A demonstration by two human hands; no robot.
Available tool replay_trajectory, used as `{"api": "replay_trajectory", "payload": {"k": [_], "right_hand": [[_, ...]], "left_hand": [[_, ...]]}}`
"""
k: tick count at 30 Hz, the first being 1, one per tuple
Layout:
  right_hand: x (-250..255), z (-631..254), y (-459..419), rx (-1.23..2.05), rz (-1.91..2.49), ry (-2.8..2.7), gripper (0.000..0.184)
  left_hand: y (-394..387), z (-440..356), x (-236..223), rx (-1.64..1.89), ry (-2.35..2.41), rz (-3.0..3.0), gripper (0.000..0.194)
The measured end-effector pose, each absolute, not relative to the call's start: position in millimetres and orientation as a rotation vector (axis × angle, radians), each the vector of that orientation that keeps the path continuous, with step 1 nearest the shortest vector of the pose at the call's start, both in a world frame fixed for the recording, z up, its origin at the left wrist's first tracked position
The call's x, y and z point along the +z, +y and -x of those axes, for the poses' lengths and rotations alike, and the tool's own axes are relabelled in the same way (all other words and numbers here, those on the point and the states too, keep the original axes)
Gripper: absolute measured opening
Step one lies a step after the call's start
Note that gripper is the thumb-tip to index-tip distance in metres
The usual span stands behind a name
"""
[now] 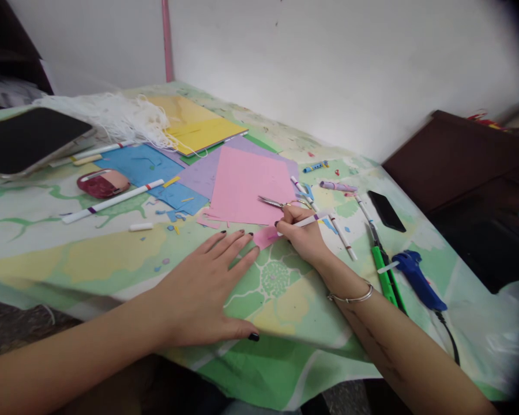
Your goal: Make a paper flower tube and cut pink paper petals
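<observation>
My left hand (211,282) lies flat on the patterned tablecloth with its fingers spread. Its fingertips touch the left edge of a small pink paper piece (265,237). In my right hand (301,236) is a white marker (308,220) with a purple band, its lower end at the small pink piece. Just beyond my hands lies a larger pink sheet (248,184). Scissors (273,202) rest on that sheet's right side, their handles partly hidden behind my right hand.
Blue sheets (147,167), a yellow pad (207,134) and white yarn (112,118) lie farther back. At left are a tablet (30,138) and a dark red object (104,183). On the right lie a phone (386,211), a green cutter (384,274) and a blue glue gun (419,279) with its cord.
</observation>
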State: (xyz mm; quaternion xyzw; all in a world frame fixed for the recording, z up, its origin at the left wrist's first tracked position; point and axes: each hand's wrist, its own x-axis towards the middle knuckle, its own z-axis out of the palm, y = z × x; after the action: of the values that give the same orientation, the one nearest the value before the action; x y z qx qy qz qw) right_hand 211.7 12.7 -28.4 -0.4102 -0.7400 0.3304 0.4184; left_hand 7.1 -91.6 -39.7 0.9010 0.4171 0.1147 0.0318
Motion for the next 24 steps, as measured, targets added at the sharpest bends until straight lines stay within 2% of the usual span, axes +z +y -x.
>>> {"api": "replay_trajectory", "payload": {"k": [7, 24], "right_hand": [[-28.6, -212.1, 13.2, 0.759, 1.03, -1.843, 0.03], [-31.7, -213.3, 14.9, 0.82, 1.053, -1.771, 0.03]], "left_hand": [[-91.9, -7.5, -39.7, 0.35, 1.292, -2.78, 0.103], [-92.0, -6.7, -39.1, 0.349, 1.288, -2.777, 0.103]]}}
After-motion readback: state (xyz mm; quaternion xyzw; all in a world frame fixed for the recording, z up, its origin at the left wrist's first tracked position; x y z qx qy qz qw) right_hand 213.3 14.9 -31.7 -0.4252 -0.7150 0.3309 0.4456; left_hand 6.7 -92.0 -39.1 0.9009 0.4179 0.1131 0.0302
